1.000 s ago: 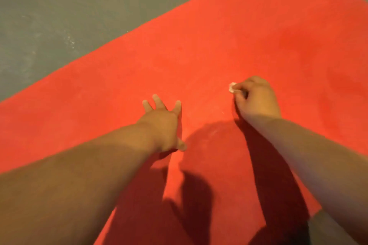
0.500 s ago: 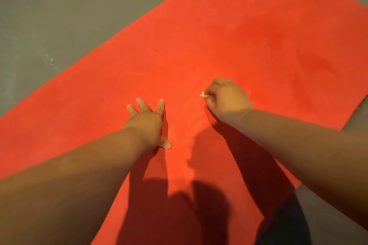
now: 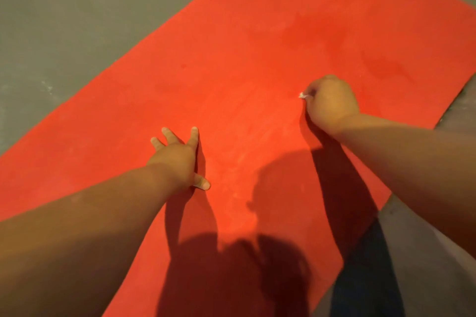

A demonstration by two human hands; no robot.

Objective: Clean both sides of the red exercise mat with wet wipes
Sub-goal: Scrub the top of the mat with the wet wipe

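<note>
Rightward and up the frame goes the right hand (image 3: 331, 103), mid-scrub on the mat's upper face.
Its fingers clench a balled white wet wipe (image 3: 302, 95) against the red exercise mat (image 3: 231, 72), right of centre; the left hand (image 3: 177, 159) lies flat, fingers splayed, bracing the mat at centre-left. Darker damp patches (image 3: 322, 33) in the upper right suggest wiped ground; the underside likely remains to be done. The mat lies flat on the grey floor (image 3: 64, 8), its long axis running from lower left to upper right.

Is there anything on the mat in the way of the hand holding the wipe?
Only the person's own left hand, spread flat on the red mat, left of and nearer than the right hand gripping the wipe. No other object shows on the mat.
</note>
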